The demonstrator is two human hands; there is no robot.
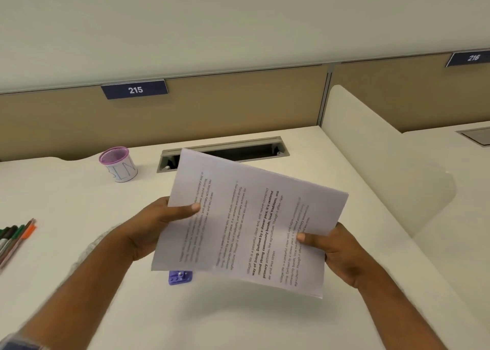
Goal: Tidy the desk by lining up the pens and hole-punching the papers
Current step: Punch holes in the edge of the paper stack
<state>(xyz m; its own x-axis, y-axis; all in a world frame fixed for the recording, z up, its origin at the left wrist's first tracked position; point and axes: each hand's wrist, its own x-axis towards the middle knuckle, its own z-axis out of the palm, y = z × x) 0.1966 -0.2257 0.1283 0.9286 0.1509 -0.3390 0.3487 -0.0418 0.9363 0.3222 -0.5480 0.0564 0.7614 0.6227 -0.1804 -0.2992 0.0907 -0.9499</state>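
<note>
Papers (246, 222): a thin printed stack held up above the middle of the table (79, 204), tilted, text running sideways; several sheets, edges roughly aligned.
Left hand (156, 225): grasps the stack's left edge, thumb on top of the page, other fingers hidden beneath.
Right hand (336, 251): grasps the stack's right edge near its lower corner, thumb on top, other fingers hidden under the sheets.
Punch (180, 277): small purple piece on the table, partly hidden under the stack's lower left corner.
Pens (14, 239): several lying side by side at the table's left edge, tips pointing to the far edge.
Cup (118, 164): purple mesh holder with a white wrap, upright near the far edge, left of the cable slot (222, 151).
</note>
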